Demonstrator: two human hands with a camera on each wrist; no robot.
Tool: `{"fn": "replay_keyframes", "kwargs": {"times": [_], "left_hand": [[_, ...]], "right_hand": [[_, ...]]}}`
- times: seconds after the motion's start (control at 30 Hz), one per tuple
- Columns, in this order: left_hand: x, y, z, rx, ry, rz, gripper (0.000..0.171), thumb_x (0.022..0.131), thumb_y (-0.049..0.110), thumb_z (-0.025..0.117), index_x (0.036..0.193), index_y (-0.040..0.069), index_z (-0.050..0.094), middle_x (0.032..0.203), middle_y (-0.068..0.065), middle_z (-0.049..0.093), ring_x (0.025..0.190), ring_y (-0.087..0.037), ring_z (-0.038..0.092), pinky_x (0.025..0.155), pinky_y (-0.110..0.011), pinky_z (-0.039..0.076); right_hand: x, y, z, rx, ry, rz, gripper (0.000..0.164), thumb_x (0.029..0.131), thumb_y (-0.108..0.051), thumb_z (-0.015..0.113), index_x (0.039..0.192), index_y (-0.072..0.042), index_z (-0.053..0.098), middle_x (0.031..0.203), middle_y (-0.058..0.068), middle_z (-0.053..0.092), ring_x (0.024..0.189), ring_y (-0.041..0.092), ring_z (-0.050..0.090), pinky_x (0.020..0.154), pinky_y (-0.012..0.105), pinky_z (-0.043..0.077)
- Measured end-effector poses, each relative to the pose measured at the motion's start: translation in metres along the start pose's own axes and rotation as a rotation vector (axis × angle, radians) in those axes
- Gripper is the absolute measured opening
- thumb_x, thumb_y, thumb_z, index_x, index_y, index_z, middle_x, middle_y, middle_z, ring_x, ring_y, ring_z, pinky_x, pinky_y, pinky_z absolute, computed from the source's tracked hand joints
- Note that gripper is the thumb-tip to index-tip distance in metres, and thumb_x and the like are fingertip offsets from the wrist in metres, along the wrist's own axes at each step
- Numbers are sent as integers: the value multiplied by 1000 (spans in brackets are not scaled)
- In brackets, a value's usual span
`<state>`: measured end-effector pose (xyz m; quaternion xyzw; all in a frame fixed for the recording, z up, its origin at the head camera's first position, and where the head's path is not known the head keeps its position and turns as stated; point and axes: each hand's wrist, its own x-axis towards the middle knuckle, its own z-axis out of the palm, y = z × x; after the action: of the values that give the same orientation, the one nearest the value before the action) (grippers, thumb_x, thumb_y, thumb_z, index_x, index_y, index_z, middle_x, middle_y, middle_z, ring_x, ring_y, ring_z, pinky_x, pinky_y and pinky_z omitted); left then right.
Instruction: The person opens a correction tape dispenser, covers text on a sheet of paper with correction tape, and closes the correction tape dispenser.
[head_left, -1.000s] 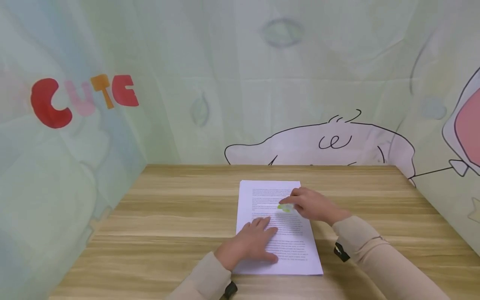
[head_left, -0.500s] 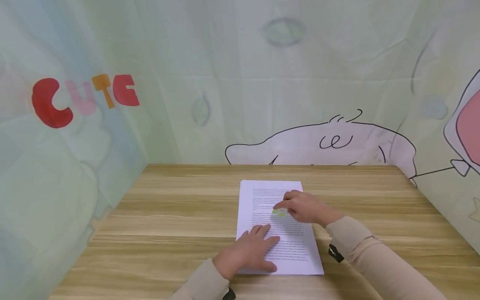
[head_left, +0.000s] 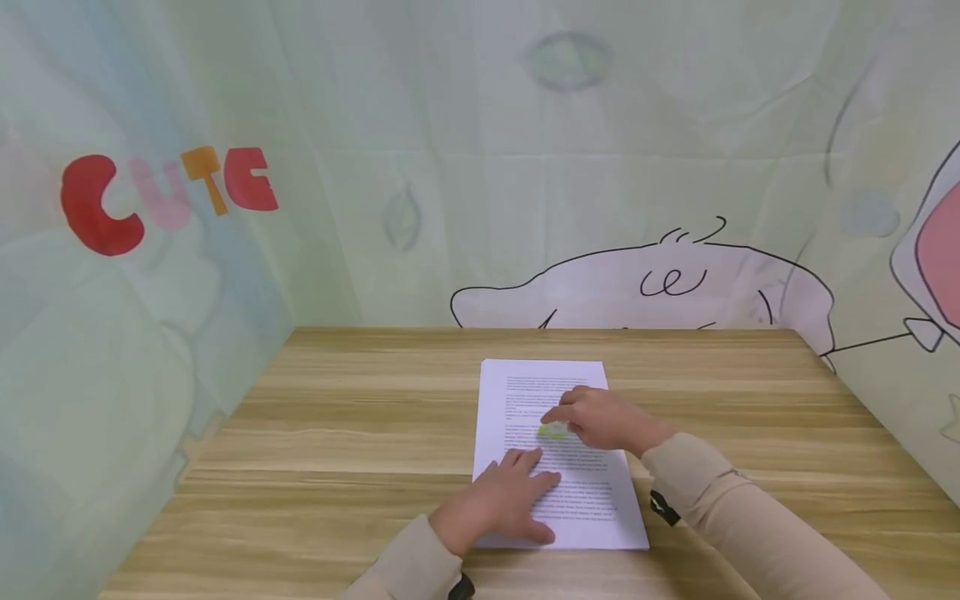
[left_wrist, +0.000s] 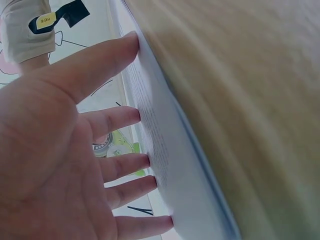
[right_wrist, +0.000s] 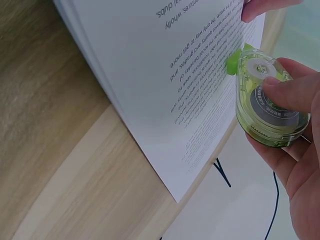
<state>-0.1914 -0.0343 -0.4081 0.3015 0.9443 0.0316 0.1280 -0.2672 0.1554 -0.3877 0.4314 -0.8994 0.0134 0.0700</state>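
Observation:
Between the thumb and fingers of my right hand [head_left: 603,418] is a correction tape [right_wrist: 250,117] with a clear green case and a wheel inside. Its bright green tip meets the printed text on a stack of white paper [head_left: 491,404], about mid-page, as the right wrist view shows. Whether a white strip lies on the page is too small to tell. My left hand [head_left: 504,502] rests on the lower left of the stack, fingers spread, fingertips touching the sheet. In the left wrist view the correction tape [left_wrist: 117,142] shows behind those fingers.
The paper lies on a wood-grain table [head_left: 337,433]. Behind and beside it hangs a printed curtain [head_left: 337,167] with cartoon shapes and coloured letters. Dark bands [head_left: 663,507] sit at the cuffs of both beige sleeves.
My right hand has drawn the correction tape left and slightly nearer across the page. My left hand has slid a little toward the near edge. The paper stays in place.

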Motion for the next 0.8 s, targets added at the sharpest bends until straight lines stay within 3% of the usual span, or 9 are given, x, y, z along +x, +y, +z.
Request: {"fn": "replay_keyframes", "kwargs": {"times": [0.23,0.6,0.8], "left_hand": [[1,1,-1,4,-3,1,69,73,54,67,134,30,46,147,-5,34,132,-26,33,100,-50,39],[0,1,-1,17,13,11,69,73,54,68,134,29,47,146,-6,36,131,-26,35,98,-50,41],[-1,1,-2,15,16,6,70,72,54,68,133,30,47,146,-6,36,131,-26,35,98,-50,41]], "right_hand": [[3,-1,0,-11,19,-32,33,84,-1,58,107,-22,69,97,0,69,95,19,64,92,38,49],[7,-2,2,-28,7,-27,31,83,-2,59,104,-23,70,95,1,68,91,19,63,85,35,52],[10,-2,-1,-81,-46,-42,35,83,-1,57,105,-24,70,96,-1,68,92,18,62,89,34,50]]}}
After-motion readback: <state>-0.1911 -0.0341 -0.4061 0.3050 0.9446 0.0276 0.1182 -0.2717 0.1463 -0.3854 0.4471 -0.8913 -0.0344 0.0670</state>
